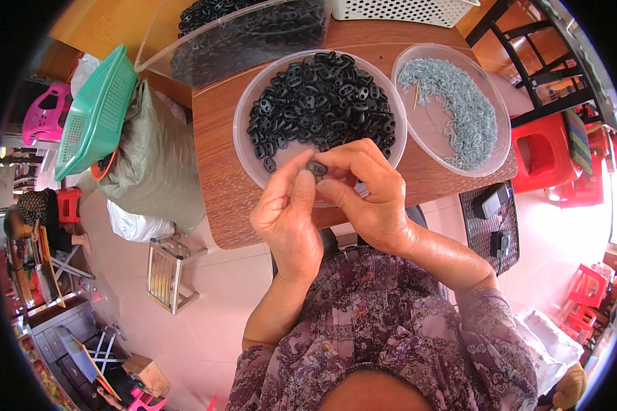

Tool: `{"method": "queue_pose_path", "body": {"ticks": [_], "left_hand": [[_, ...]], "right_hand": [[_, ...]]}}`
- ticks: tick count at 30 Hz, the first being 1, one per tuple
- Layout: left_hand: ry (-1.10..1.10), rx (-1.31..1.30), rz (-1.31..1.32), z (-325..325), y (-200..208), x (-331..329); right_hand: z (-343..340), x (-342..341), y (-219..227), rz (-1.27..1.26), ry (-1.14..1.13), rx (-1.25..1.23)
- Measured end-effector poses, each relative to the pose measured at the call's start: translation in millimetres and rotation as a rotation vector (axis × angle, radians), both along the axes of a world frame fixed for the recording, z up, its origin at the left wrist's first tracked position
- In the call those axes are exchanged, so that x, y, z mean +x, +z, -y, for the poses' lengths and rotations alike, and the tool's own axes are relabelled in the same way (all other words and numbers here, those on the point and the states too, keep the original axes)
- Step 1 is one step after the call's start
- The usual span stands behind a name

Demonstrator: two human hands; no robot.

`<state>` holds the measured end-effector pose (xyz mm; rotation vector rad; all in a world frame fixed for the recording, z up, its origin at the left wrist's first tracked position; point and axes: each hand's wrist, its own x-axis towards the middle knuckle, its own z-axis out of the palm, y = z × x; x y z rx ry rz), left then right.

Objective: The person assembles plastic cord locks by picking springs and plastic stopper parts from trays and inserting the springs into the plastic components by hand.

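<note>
Black pieces point(322, 96) at twelve o'clock, white basket point(394, 10) at one, blue-grey bits point(476, 120) at two, red stool point(561, 144) at three; purple floral-patterned shirt point(391, 318) at five; green basket point(101, 113) and pink chair point(34, 127) at ten.

L hand point(291, 226) & R hand point(380, 195) qty 1 ea., held dk. pc. point(315, 168) qty 1, clear tubs point(243, 113) point(426, 125) qty 2, clear bin point(216, 70) qty 1, loose blk. pcs. point(322, 96) uncountable, gray-blue pcs. point(472, 103) uncountable, gold stick point(416, 96) qty 1, wht. basket point(404, 10) qty 1, grn. basket point(99, 113) qty 1
</note>
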<state>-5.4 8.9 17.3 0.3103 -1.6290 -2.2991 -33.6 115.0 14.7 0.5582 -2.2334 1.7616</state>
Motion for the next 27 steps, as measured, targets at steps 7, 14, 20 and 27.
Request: {"method": "queue_pose_path", "body": {"ticks": [7,14,20,27], "left_hand": [[-0.084,0.13,0.057,4.9,2.8,0.1],[-0.175,0.108,-0.006,10.2,-3.6,1.4],[-0.126,0.043,-0.02,6.4,-5.5,4.1],[-0.026,-0.02,-0.076,0.2,-5.4,7.4]], "right_hand": [[-0.7,-0.4,-2.0,-0.021,-0.001,-0.011],[-4.2,1.2,-4.1,0.038,0.029,-0.03],[1.2,1.4,-4.4,0.02,0.004,-0.11],[4.5,3.0,-9.2,-0.091,-0.027,-0.086]]}}
